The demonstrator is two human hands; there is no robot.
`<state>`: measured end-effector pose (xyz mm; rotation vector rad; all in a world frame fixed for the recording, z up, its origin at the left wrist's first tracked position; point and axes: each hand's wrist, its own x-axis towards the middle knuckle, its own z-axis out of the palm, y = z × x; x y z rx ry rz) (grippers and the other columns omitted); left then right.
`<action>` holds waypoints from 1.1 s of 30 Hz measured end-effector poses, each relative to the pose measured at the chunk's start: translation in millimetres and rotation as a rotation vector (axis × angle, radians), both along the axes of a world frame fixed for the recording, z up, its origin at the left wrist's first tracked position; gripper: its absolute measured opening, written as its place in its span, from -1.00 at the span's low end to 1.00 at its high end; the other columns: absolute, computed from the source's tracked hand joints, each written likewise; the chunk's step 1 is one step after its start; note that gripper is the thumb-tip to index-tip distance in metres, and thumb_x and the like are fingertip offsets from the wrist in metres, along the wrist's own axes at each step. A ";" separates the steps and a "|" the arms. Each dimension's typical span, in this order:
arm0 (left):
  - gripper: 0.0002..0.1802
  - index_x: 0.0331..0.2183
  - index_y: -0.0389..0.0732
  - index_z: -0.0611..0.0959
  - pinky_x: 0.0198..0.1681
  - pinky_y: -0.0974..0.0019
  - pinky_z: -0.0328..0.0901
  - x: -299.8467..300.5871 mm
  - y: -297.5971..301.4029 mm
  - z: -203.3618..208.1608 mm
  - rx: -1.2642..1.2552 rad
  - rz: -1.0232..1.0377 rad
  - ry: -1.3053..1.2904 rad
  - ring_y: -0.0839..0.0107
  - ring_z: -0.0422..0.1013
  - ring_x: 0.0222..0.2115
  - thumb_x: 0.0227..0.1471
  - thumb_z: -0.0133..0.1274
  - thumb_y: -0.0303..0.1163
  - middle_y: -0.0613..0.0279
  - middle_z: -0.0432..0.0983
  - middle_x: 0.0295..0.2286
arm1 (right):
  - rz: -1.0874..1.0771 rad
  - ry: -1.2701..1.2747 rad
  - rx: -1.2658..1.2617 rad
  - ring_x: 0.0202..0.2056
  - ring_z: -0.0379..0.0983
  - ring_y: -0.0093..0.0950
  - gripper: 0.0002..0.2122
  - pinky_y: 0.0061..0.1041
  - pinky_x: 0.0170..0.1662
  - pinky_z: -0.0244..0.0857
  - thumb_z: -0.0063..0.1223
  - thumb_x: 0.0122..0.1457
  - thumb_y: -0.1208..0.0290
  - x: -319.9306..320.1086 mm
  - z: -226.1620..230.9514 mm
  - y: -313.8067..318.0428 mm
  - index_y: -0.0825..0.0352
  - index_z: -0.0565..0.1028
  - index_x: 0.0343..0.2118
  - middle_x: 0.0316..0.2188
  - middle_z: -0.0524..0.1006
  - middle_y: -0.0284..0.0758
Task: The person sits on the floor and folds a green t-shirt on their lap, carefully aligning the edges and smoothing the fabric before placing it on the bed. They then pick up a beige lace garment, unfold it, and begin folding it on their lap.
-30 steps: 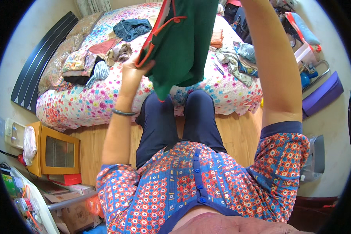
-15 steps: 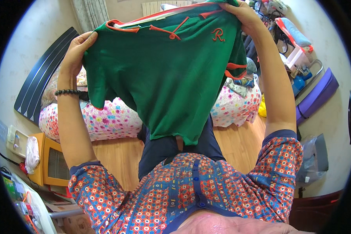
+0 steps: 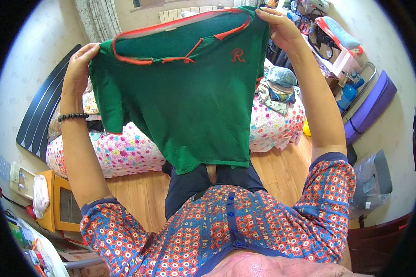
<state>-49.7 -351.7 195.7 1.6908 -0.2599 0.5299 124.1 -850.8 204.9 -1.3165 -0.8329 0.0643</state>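
A green short-sleeved shirt (image 3: 185, 106) with orange-red trim hangs spread in front of me, held up by its shoulders. My left hand (image 3: 82, 62) pinches the left shoulder, thumb on the near side. At the opposite shoulder my right hand (image 3: 282, 28) grips the cloth between thumb and fingers. The wide neckline gapes at the top, with a small button at the placket and a red embroidered emblem on the chest. The hem hangs down over my dark trousers (image 3: 185, 187). A dark bead bracelet (image 3: 74, 117) circles my left wrist.
Beyond the shirt is a bed (image 3: 125, 150) with a flowered cover, and folded clothes (image 3: 278, 94) lie on its right part. A dark ribbed panel (image 3: 46, 101) leans at the left wall. A purple rolled mat (image 3: 372, 108) stands right. An orange-yellow cabinet (image 3: 62, 203) is at lower left.
The shirt has shifted slightly left and its neckline has opened wider. My right hand has moved left and a little down, and my left hand slightly left. The folded clothes show more.
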 end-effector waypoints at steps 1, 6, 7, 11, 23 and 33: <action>-0.77 -0.23 -0.28 0.64 -0.14 0.49 0.31 4.0 -2.5 0.9 -0.102 -0.003 -0.077 0.55 0.47 -0.35 0.10 0.11 -0.34 0.33 0.58 -0.36 | -0.042 -0.026 -0.041 -0.29 0.54 -0.61 -0.77 -0.57 -0.13 0.39 0.15 0.17 0.37 -0.5 -0.4 1.1 0.34 0.54 -0.14 -0.29 0.61 -0.41; -0.74 -0.21 -0.29 0.64 -0.20 0.51 0.32 15.1 -12.7 9.1 -0.127 0.170 -0.348 0.57 0.46 -0.35 0.12 0.11 -0.32 0.34 0.57 -0.34 | -0.099 -0.061 0.119 -0.46 0.50 -0.59 -0.82 -0.59 -0.35 0.41 0.19 0.10 0.44 -42.0 16.0 23.7 0.43 0.57 -0.28 -0.44 0.59 -0.35; -0.74 -0.21 -0.28 0.65 -0.21 0.52 0.33 16.0 -16.2 8.3 -0.058 0.213 -0.384 0.58 0.46 -0.35 0.13 0.11 -0.31 0.35 0.58 -0.34 | -0.227 -0.147 -0.020 -0.48 0.48 -0.60 -0.84 -0.61 -0.38 0.37 0.19 0.09 0.44 -40.0 20.3 22.4 0.42 0.58 -0.32 -0.47 0.58 -0.37; -0.72 -0.19 -0.23 0.68 -0.24 0.55 0.32 18.5 6.4 25.5 0.270 0.425 -0.478 0.61 0.46 -0.33 0.13 0.13 -0.25 0.36 0.59 -0.35 | -0.430 -0.287 -0.082 -0.59 0.40 -0.63 -0.87 -0.63 -0.52 0.25 0.19 0.08 0.42 -22.6 25.3 25.2 0.38 0.58 -0.49 -0.61 0.51 -0.43; -0.59 0.01 -0.23 0.55 -0.05 0.45 0.32 36.7 59.7 54.7 0.448 0.011 -0.023 0.48 0.43 -0.12 0.20 0.01 -0.22 0.24 0.53 -0.11 | -0.470 -0.257 -0.345 -0.53 0.41 -0.64 -0.83 -0.62 -0.43 0.27 0.07 0.21 0.38 -12.4 51.6 8.4 0.36 0.55 -0.44 -0.57 0.51 -0.46; -0.62 0.01 -0.22 0.45 -0.41 0.42 0.38 98.4 17.5 52.0 0.379 0.340 -0.311 0.45 0.47 -0.51 0.12 0.00 -0.48 0.32 0.49 -0.61 | -0.595 -0.295 -0.214 -0.49 0.38 -0.61 -0.95 -0.57 -0.36 0.25 0.12 0.05 0.48 52.5 29.0 0.6 0.30 0.58 -0.44 -0.56 0.49 -0.48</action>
